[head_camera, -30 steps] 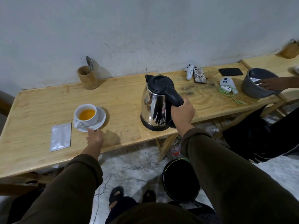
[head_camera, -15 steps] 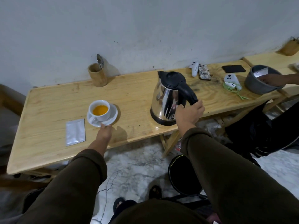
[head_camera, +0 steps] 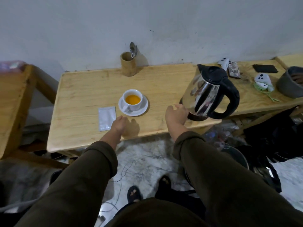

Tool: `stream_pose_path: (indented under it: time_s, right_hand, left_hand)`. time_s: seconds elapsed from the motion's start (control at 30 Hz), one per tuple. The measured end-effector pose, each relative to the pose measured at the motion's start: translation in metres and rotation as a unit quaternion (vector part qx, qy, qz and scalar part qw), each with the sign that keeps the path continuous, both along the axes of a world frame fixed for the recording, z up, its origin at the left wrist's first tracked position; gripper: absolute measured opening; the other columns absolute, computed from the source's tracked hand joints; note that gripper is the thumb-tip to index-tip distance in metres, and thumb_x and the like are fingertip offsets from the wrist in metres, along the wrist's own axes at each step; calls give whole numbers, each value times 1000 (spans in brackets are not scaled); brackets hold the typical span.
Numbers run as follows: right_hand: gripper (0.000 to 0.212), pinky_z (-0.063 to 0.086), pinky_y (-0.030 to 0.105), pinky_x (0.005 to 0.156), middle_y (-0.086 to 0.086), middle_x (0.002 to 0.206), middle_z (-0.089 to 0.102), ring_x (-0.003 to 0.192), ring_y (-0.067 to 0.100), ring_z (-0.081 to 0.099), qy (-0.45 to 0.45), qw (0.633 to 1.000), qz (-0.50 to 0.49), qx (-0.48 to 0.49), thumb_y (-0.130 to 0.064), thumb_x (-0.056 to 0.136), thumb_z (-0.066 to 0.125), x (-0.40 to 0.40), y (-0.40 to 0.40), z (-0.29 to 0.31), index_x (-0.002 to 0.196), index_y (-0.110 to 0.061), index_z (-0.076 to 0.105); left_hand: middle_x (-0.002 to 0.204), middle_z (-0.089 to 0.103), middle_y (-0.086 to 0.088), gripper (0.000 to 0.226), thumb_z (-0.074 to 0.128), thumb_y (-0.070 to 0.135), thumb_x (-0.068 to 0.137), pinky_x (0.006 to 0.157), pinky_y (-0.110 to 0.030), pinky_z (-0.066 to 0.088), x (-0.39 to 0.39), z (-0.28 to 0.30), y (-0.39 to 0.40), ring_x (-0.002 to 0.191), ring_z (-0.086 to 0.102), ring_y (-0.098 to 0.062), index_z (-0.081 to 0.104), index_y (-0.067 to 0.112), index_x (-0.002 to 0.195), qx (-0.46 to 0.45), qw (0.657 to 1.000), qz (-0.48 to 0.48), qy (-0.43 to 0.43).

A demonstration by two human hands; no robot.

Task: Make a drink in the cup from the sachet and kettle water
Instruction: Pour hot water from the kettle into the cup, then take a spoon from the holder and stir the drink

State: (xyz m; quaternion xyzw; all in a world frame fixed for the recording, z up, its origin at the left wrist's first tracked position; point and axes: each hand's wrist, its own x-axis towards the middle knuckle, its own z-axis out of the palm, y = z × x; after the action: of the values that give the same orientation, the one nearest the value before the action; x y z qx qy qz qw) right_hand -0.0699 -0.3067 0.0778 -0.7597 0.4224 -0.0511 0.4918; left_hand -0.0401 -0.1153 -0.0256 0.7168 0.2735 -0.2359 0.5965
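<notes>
Brimming with orange drink — cup (head_camera: pixel 132 99) on saucer (head_camera: pixel 144 107) — spoon (head_camera: pixel 133 50) in wooden holder (head_camera: pixel 128 65).

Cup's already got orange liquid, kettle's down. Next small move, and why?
Probably reach the right hand for the spoon in the wooden holder to stir. The cup on its saucer holds orange liquid, the kettle stands on the table, and both hands are open and empty; the left hand is beside the sachet.
</notes>
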Motion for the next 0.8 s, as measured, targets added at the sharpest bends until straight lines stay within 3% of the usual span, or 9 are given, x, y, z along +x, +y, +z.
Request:
stream_pose_path:
  time_s: [0.07,0.17,0.23,0.3,0.37,0.43,0.53,0.67,0.8]
  right_hand:
    - [30,44,32,92,9,126,56,110,29,56,26,996,80,22,-20,91,49,8,21,-3,117,-10,61]
    - [20,42,31,75,9,106,66,89,25,55,51,982,162,83,-21,89,48,21,54,-12,97,-14,65]
    - [10,44,32,69,10,106,69,84,25,61,70,970,175,154,-22,87,50,32,72,-20,85,-20,59]
    - [6,44,28,63,5,95,66,72,17,61,94,952,178,231,-22,90,51,40,85,-25,90,-20,56]
    - [6,42,26,60,1,85,60,63,11,55,121,934,183,280,-20,93,49,49,94,-29,92,-19,55]
    - [6,41,26,61,1,85,58,62,11,52,142,921,180,316,-19,93,49,57,99,-36,91,-17,54]
    - [9,41,27,65,2,87,59,60,11,50,159,905,154,364,-24,94,52,67,108,-47,96,-16,54]
    - [25,34,23,47,3,82,65,48,12,46,136,904,141,380,-30,92,56,71,122,-58,111,-14,60]
    - [17,36,24,47,1,75,63,53,14,50,129,915,118,363,-32,91,59,75,126,-67,76,-23,57]
  left_hand:
    - [148,42,-11,44,37,31,99,115,-45,32,0,10,2,134,41,-30,45,15,139,-8,1000,4,2]
    - [132,52,-8,34,31,33,101,106,-38,36,6,10,6,119,48,-23,58,16,112,-36,999,32,1]
    - [122,58,-3,47,28,41,101,100,-36,38,10,11,8,112,54,-21,52,12,130,-66,995,75,7]
    - [96,59,5,53,25,42,101,85,-29,42,16,16,9,87,56,-12,46,9,137,-87,992,95,4]
    - [87,55,7,50,23,42,102,72,-26,41,24,20,9,77,52,-9,46,13,135,-93,990,102,9]
    - [86,56,5,40,24,44,101,68,-27,40,31,23,12,75,52,-11,52,20,117,-92,990,103,15]
    - [81,58,3,45,26,47,100,65,-25,40,45,18,17,68,51,-12,60,19,92,-77,993,89,23]
    - [106,60,-1,56,21,48,100,83,-28,43,60,13,21,85,57,-14,49,13,135,-83,993,84,23]
    - [75,57,0,61,16,45,102,55,-17,46,64,11,23,44,58,-1,58,7,124,-68,997,39,25]
